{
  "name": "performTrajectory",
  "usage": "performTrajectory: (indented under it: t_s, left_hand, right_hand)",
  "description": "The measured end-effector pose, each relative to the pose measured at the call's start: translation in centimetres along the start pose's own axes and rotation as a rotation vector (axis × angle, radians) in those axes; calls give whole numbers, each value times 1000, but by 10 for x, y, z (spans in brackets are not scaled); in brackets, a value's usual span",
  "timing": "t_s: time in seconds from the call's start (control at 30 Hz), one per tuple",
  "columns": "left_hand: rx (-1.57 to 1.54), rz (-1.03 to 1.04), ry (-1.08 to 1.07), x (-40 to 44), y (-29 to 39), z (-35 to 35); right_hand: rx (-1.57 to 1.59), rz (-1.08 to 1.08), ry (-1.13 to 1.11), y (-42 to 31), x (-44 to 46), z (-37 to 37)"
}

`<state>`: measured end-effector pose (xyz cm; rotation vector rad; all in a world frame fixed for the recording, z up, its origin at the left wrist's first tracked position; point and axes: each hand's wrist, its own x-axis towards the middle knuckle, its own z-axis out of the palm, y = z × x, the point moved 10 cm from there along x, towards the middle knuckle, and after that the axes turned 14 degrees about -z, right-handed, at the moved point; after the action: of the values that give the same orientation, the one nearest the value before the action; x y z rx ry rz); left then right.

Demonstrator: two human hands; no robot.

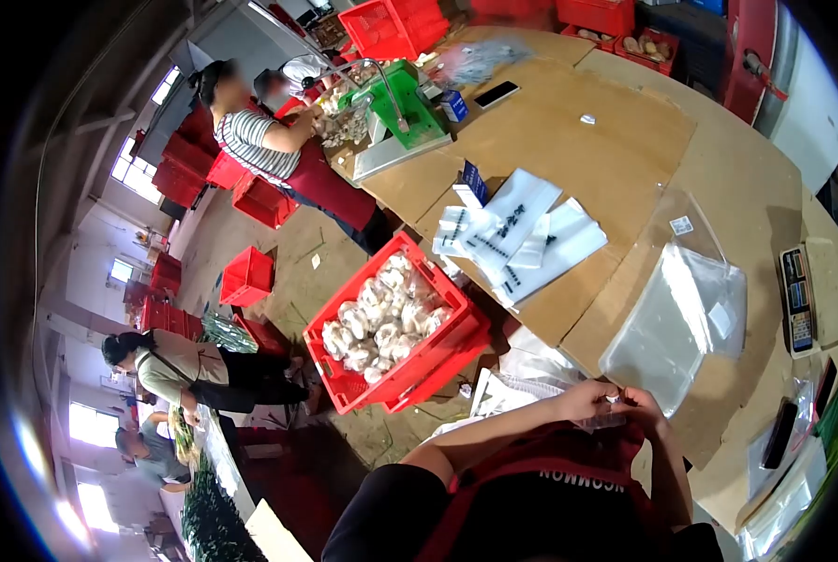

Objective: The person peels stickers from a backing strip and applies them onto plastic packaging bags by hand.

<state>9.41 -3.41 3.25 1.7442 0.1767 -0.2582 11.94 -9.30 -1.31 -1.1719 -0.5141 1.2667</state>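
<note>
My left hand [587, 402] and my right hand [640, 406] are together in front of my dark red apron, at the near table edge. The fingers of both are closed in a pinch around a small piece of clear plastic [605, 421]; its exact shape is hard to make out. Just beyond my hands, a stack of clear plastic bags [667, 323] lies on the cardboard-covered table [615, 117]. Farther left are flat printed plastic bags [522, 229] and a small blue-and-white box [472, 184].
A red crate [405, 361] of bagged garlic bulbs [381, 318] stands left of the table. A scale [796, 300] and a dark phone [779, 434] lie at right. A green device [400, 105] stands at the far edge, near a co-worker in a striped top [255, 140].
</note>
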Motion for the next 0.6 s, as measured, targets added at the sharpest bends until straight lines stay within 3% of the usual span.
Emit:
performTrajectory:
  t_s: [0.27,0.47,0.53,0.6]
  left_hand:
    - [73,-24,30,11,-21,0]
    - [119,-168,274,23,-19,-27]
    - [192,-279,215,18,-9,-37]
    - [-37,-198,156,15,-3,-39]
  right_hand:
    - [-113,-90,91,15,3,-34]
    - [-271,-250,229,-20,11,-55]
    - [-614,-498,460,-59,4,-89]
    - [-731,-653,679,-86,-3,-128]
